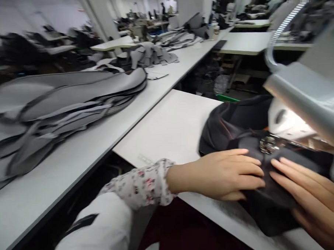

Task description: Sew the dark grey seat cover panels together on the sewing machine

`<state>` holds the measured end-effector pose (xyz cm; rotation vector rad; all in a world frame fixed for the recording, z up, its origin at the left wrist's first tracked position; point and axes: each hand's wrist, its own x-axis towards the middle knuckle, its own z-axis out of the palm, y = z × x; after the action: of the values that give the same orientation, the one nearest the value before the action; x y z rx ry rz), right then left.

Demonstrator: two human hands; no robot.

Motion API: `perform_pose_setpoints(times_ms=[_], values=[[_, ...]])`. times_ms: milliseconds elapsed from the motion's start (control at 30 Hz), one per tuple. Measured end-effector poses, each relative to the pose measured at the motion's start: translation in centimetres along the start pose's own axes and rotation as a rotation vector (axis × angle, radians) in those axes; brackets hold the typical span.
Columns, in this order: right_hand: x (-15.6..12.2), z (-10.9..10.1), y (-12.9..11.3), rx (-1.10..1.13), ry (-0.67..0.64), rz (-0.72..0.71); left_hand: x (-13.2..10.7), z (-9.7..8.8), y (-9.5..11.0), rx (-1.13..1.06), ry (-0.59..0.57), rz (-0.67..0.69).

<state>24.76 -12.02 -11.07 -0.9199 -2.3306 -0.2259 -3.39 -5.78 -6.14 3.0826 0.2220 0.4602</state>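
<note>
Near centre: floral-print cuffed sleeve (pixel 142 183) leading to left hand (pixel 221 174), palm down, fingers straight and pressed together, flat on dark grey-black fabric piece (pixel 273 209). Near right: right hand (pixel 311 196), likewise flat, fingers extended and close together, on same fabric, fingertips just short of left fingertips. Fabric under both hands, bunched on white sewing table (pixel 178 124), running farther beneath metal presser foot (pixel 267 144) of pale grey sewing machine (pixel 306 96). Far left, on long white bench (pixel 74 162): stack of grey cut panels (pixel 58 104).
</note>
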Motion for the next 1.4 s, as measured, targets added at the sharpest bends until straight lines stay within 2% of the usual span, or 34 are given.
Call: perform_pose_setpoints(times_ms=[67,133,267,333,633,833,1000,1100,1167,1267,1333,1400], values=[[0.2,-1.7,-0.7,-0.144,-0.105,-0.023,-0.2,0.3,0.2,0.033,0.053,-0.025],[0.9,-2.5,-1.4,-0.203,-0.119,0.01,0.0,1.1,0.2,0.042,0.121,-0.016],[2.0,-2.5,-2.5,-0.254,-0.107,0.041,0.4,2.7,0.0,0.045,0.319,0.005],[2.1,-2.5,-2.8,-0.262,-0.105,0.041,0.4,3.2,-0.1,0.033,0.367,-0.002],[2.4,-2.2,-2.1,-0.231,-0.084,0.083,0.5,3.7,-1.2,-0.089,0.456,-0.084],[3.2,-1.1,-0.6,-0.226,0.036,0.089,1.9,3.7,-3.3,-0.296,0.478,-0.087],[3.7,0.0,0.4,-0.242,0.116,0.156,3.2,4.4,-5.0,-0.423,0.518,-0.062],[2.9,-0.7,-0.9,-0.211,0.129,0.18,3.6,4.6,-5.4,-0.504,0.532,-0.069],[1.8,-1.3,-2.6,-0.126,0.115,0.127,3.5,4.5,-5.3,-0.58,0.538,-0.083],[-0.4,-1.2,-5.5,-0.066,-0.044,0.096,2.8,4.4,-4.2,-0.657,0.616,-0.122],[-1.5,-0.6,-7.4,-0.116,-0.094,0.116,2.1,4.3,-3.2,-0.609,0.688,-0.139],[-1.9,-0.2,-9.1,-0.128,-0.046,0.115,1.5,4.1,-2.4,-0.506,0.661,-0.072]])
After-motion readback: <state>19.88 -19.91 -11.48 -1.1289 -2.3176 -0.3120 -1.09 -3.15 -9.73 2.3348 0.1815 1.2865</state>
